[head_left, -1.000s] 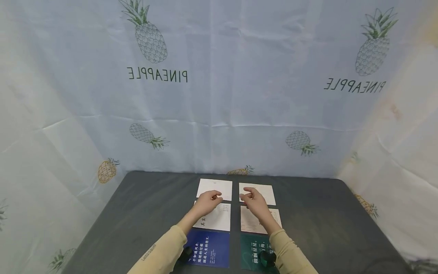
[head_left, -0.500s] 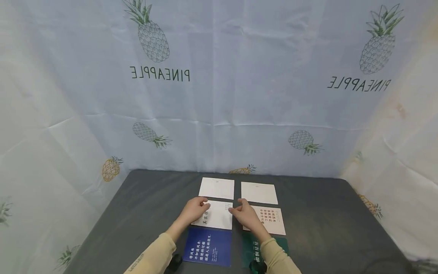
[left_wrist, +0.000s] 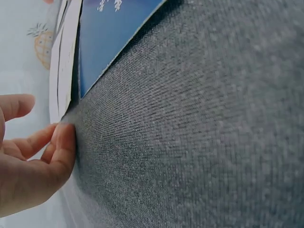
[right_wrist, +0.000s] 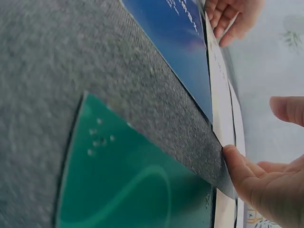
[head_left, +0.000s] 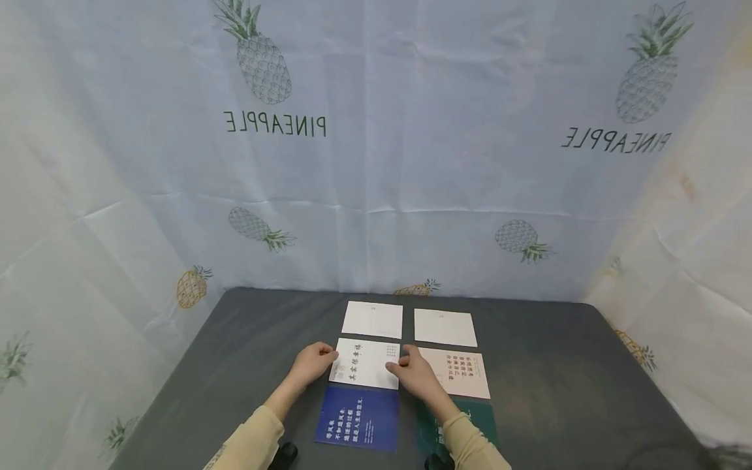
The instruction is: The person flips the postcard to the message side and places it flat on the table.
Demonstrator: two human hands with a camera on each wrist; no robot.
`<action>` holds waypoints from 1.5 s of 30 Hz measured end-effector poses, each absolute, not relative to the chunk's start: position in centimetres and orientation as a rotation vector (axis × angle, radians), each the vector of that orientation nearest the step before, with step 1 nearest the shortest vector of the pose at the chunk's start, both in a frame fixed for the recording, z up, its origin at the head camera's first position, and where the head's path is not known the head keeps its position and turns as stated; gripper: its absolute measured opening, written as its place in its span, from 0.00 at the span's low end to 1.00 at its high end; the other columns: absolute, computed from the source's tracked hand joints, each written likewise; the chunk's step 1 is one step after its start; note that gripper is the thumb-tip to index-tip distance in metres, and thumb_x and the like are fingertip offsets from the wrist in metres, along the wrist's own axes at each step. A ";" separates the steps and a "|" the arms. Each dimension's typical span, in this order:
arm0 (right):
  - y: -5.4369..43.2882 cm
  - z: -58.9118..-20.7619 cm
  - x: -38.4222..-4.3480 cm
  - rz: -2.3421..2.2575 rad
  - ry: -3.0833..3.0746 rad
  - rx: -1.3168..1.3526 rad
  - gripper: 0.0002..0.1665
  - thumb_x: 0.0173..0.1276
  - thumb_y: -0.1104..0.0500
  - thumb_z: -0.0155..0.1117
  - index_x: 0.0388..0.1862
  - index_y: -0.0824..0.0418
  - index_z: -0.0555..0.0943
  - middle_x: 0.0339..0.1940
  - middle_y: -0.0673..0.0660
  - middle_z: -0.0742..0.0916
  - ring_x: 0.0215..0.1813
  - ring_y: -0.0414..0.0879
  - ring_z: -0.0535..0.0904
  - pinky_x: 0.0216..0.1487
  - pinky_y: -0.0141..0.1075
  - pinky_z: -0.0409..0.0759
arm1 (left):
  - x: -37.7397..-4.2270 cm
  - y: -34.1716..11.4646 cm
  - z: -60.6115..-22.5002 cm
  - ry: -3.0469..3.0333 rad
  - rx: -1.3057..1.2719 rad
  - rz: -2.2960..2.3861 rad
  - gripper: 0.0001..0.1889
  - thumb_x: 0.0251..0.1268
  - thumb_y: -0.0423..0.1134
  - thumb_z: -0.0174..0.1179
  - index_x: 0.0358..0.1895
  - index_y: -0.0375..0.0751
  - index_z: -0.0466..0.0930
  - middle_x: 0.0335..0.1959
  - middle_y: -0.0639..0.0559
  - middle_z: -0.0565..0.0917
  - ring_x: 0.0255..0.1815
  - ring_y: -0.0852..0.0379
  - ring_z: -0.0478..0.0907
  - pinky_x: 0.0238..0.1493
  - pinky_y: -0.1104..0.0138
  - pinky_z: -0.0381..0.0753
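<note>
A white card [head_left: 370, 367] with dark brush-style writing lies in the middle of the left column of cards. At its left edge is my left hand [head_left: 310, 365], thumb apart from the fingers; the fingertips [left_wrist: 66, 135] touch the card's corner in the left wrist view. My right hand [head_left: 414, 375] is at the opposite edge, over the gap beside a cream card [head_left: 467, 377] with red writing. In the right wrist view its fingertips [right_wrist: 230, 151] touch the white card's edge, and the thumb stands away. No card is seen between thumb and fingers of either hand.
A blue card [head_left: 357, 421] lies nearer, beside a green card [head_left: 480, 416] partly hidden by the right sleeve. Two pale, nearly blank cards [head_left: 372, 320] form the far row. Dark cloth covers the table [head_left: 576, 378]; a pineapple-print curtain [head_left: 382, 163] hangs behind.
Both hands have come down from the far cards to the white card's two side edges. The left hand moved left and nearer, the right hand left and nearer.
</note>
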State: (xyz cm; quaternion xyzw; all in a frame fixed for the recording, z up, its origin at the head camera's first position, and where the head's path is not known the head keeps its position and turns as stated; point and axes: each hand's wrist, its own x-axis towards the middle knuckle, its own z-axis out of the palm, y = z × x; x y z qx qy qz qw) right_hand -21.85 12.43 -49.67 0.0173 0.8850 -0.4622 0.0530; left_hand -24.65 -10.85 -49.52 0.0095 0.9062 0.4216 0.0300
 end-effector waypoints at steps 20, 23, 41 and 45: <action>11.9 -50.1 -22.0 -1.694 2.428 0.266 0.44 0.63 0.56 0.60 0.66 0.81 0.52 0.50 0.70 0.79 0.43 0.49 0.80 0.49 0.45 0.78 | -24.4 -10.6 -50.6 2.664 -0.037 1.481 0.14 0.61 0.35 0.55 0.45 0.28 0.78 0.40 0.40 0.81 0.40 0.51 0.77 0.42 0.58 0.76; 11.8 -50.1 -22.0 -1.706 2.400 0.246 0.41 0.63 0.57 0.59 0.64 0.82 0.55 0.46 0.69 0.81 0.42 0.47 0.78 0.49 0.45 0.77 | -24.5 -10.5 -50.7 2.645 -0.043 1.514 0.14 0.60 0.35 0.55 0.45 0.29 0.78 0.39 0.41 0.81 0.39 0.52 0.77 0.41 0.59 0.75; 12.0 -50.5 -22.4 -1.852 2.202 0.260 0.25 0.67 0.59 0.54 0.53 0.81 0.70 0.33 0.57 0.79 0.31 0.41 0.74 0.33 0.30 0.75 | -24.4 -10.1 -50.7 2.545 -0.091 1.675 0.14 0.60 0.32 0.54 0.48 0.29 0.76 0.40 0.40 0.81 0.39 0.53 0.76 0.40 0.63 0.74; 12.2 -50.5 -22.4 -1.869 2.145 0.278 0.30 0.68 0.59 0.53 0.60 0.81 0.65 0.38 0.59 0.79 0.35 0.42 0.74 0.36 0.30 0.75 | -24.6 -10.0 -50.8 2.520 -0.142 1.748 0.14 0.58 0.30 0.53 0.47 0.27 0.74 0.36 0.40 0.79 0.33 0.55 0.75 0.34 0.68 0.72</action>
